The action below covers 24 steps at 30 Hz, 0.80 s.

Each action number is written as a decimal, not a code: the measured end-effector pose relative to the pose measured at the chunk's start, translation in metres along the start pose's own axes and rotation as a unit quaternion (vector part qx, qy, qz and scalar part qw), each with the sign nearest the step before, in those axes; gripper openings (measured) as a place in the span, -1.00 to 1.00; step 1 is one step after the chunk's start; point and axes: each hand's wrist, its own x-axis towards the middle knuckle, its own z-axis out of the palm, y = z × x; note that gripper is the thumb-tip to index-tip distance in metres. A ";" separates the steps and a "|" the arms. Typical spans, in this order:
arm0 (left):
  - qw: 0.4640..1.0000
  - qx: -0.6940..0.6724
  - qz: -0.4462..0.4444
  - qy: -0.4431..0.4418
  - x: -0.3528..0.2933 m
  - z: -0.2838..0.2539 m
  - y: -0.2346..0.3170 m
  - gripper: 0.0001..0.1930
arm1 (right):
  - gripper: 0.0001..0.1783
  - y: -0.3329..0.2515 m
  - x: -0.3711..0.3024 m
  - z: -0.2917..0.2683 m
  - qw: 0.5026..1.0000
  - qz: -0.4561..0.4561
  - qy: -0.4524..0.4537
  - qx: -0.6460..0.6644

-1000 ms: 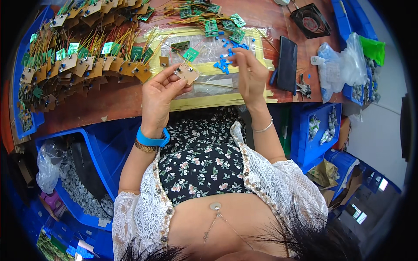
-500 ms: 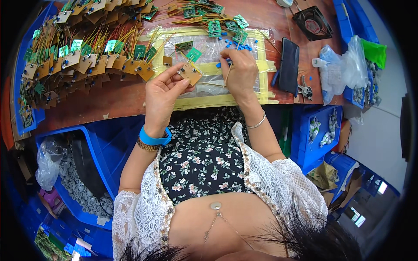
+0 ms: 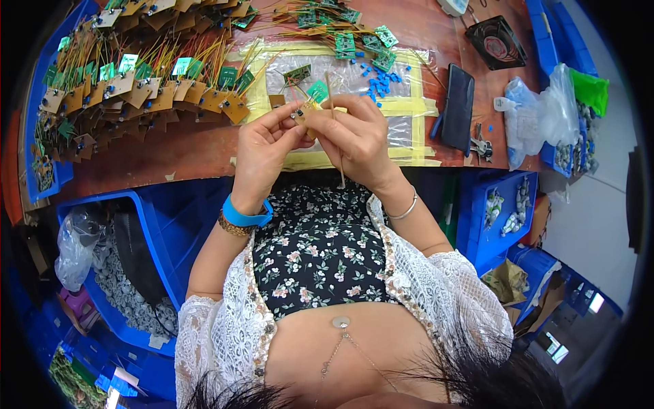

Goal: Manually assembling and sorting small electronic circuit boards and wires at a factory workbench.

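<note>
My left hand pinches a small tan circuit board over the taped work sheet. Thin wires run from it toward a small green circuit board just beyond. My right hand is closed, its fingertips meeting the tan board's right side. A thin wooden stick is held in this hand, slanting down past the palm. Whatever lies between the fingertips is hidden. Small blue plastic pieces lie scattered beyond the right hand. Another wired green board rests behind the left hand.
Rows of wired tan and green boards fill the bench's left side. At right lie a black phone, a metal clip-like item, a black fan and plastic bags. A blue bin stands below the bench edge.
My right hand has moved left from the blue pieces to the tan board, and the stick has swung lower. The tan board is now tilted and partly covered by fingers.
</note>
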 end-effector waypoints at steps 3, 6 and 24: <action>1.000 0.014 -0.003 -0.002 0.000 -0.001 -0.002 -0.64 | -0.74 0.002 -0.002 0.004 0.998 0.054 0.018 0.041; 1.000 0.013 -0.001 -0.001 0.001 0.000 -0.002 -0.65 | -0.76 -0.002 -0.003 0.005 0.992 0.117 0.024 0.042; 1.000 0.030 -0.002 -0.003 -0.001 0.002 -0.002 -0.63 | -0.80 -0.006 -0.001 0.008 0.980 0.165 0.026 0.105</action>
